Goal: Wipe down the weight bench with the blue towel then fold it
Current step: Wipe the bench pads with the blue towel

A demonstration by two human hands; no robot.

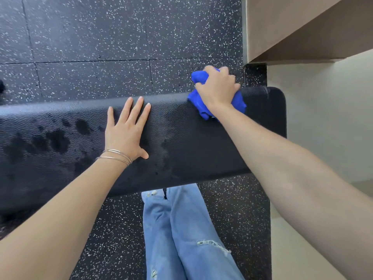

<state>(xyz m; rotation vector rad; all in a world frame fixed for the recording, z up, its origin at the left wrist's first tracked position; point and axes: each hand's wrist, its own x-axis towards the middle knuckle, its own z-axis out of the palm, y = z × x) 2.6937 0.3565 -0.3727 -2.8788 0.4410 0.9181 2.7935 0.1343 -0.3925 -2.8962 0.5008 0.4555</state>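
Note:
The black padded weight bench (191, 138) runs across the view from the left edge to its rounded right end. Dark wet blotches mark its left half. My right hand (218, 87) grips the bunched blue towel (196, 98) and holds it against the far edge of the bench near the right end. My left hand (127, 130) lies flat on the pad at the middle, fingers straight and spread, with thin bangles on the wrist.
Black speckled rubber floor tiles (101, 47) surround the bench. A beige wall (323, 118) and a brown ledge (302, 27) stand close to the bench's right end. My legs in blue jeans (181, 229) are at the near side.

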